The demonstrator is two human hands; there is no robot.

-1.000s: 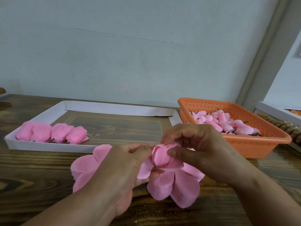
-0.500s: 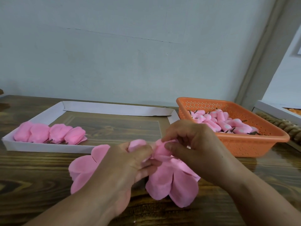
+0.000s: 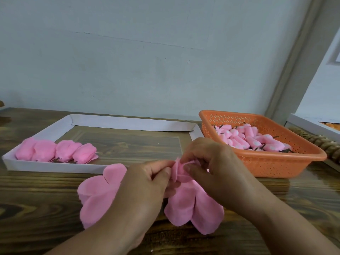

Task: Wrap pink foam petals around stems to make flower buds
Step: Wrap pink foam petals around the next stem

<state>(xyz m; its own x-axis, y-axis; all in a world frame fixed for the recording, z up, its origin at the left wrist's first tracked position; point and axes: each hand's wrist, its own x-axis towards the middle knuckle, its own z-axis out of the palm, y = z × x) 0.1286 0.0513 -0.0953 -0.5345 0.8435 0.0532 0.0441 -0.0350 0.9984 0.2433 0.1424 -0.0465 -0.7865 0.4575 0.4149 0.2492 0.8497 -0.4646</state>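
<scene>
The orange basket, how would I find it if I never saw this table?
Look along the wooden table to its far right side, past the white paper tray. The orange basket sits there, dotted with small holes. It alone holds a heap of little pink rolls with dark stems.

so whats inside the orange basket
The orange basket holds a heap of small pink foam buds on dark stems, piled across its floor. What lies beneath the top layer is covered, so a count is not possible.
</scene>
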